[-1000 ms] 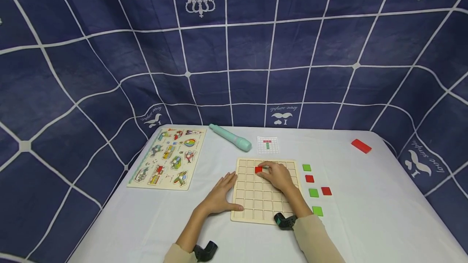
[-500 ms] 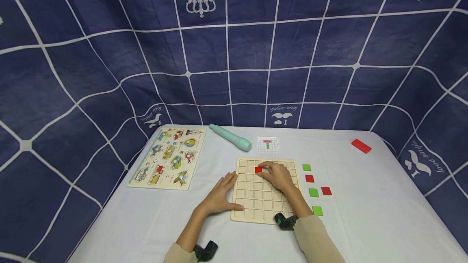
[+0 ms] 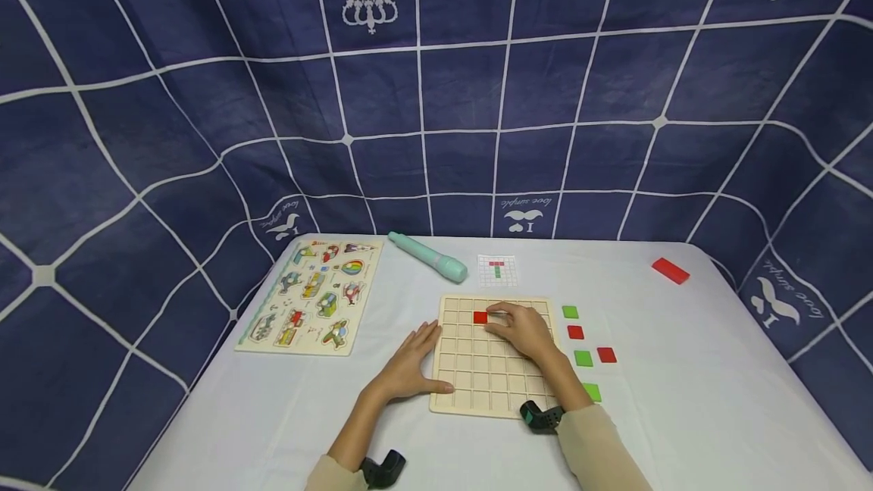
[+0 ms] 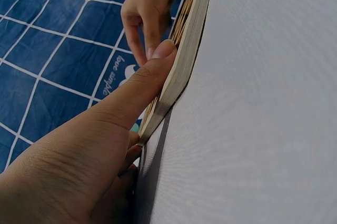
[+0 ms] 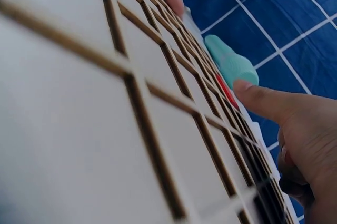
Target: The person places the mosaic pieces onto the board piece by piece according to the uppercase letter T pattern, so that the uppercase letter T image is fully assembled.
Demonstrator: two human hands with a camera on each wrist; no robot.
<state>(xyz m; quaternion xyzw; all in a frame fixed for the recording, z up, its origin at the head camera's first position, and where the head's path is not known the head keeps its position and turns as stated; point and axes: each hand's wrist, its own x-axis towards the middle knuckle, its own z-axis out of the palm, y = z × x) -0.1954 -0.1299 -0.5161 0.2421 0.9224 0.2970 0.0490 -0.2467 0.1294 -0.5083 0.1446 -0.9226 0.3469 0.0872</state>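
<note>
A red square tile [image 3: 480, 317] sits in a cell of the light wooden grid board [image 3: 481, 383], in an upper row. Just right of the tile, my right hand [image 3: 524, 328] hovers over the board with thumb and fingers parted and nothing between them. The right wrist view has the thumb beside the red tile [image 5: 226, 91]. My left hand [image 3: 402, 371] rests at the board's left side, fingers stretched along the edge. In the left wrist view its thumb lies straight on the rim of the board [image 4: 181, 71]; its fingertips are partly hidden behind it.
Green tiles [image 3: 583, 358] and red tiles [image 3: 606, 354] lie right of the board. Behind it are a card with a T pattern [image 3: 498, 271] and a mint-green microphone-shaped toy [image 3: 430, 258]. A picture puzzle [image 3: 310, 298] lies left, a red block [image 3: 671, 271] far right.
My right hand has let go of the red tile and shifted slightly right, so the whole tile shows. My left hand stays at the board's edge.
</note>
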